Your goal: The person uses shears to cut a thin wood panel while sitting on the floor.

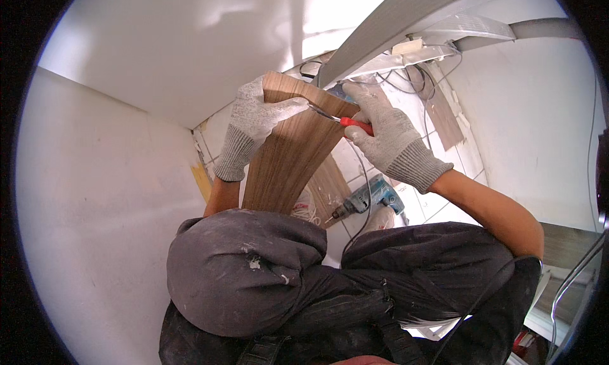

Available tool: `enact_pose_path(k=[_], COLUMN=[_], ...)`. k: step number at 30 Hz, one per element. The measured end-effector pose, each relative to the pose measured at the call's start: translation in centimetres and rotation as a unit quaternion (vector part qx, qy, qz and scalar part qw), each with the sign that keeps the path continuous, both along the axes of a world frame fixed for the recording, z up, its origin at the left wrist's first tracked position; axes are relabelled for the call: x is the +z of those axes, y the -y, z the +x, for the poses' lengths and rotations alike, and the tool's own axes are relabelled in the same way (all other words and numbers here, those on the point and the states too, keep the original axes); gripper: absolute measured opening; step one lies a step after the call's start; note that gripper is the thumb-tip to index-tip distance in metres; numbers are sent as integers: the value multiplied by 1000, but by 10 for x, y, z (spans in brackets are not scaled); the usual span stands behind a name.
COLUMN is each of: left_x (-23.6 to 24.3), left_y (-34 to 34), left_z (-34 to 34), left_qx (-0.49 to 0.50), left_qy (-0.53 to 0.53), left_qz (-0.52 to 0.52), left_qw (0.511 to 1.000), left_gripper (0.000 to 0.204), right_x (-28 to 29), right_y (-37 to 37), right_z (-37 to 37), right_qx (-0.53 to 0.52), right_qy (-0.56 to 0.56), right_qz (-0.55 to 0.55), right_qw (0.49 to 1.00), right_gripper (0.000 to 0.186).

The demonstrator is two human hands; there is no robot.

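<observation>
The left hand [254, 121] clasps the top edge of a wood-grain plank [288, 156] propped on the knee; the right hand [380, 133] grips a red-handled knife [339, 119]. A slipping blade could cut the left glove.

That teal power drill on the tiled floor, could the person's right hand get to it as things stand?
Probably not at once: the right hand is shut on a red-handled cutting tool against the wood-grain panel. The teal power drill lies below on the floor.
</observation>
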State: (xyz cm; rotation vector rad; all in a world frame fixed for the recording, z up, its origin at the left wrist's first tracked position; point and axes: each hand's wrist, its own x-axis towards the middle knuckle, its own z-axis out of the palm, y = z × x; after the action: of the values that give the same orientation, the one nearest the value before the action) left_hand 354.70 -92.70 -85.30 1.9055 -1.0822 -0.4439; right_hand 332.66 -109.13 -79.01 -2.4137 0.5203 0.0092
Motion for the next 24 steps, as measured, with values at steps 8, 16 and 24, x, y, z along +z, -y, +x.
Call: enact_pose_path(k=[8,16,24], left_x=[2,-4,5], left_y=[-1,-6,-10], left_z=[3,11,-8], left_qx=[-37,-91,-60], left_qy=[43,97,-32], left_qz=[-15,19,-91], left_qw=[998,991,994], left_gripper=[55,26,22], right_x=[5,15,25], right_y=[-3,-12,-1], right_z=[0,4,8], right_qx=[54,133,97], right_qy=[5,21,14], right_qz=[-184,-350,-198], right_qw=[982,927,975], right_gripper=[67,67,74])
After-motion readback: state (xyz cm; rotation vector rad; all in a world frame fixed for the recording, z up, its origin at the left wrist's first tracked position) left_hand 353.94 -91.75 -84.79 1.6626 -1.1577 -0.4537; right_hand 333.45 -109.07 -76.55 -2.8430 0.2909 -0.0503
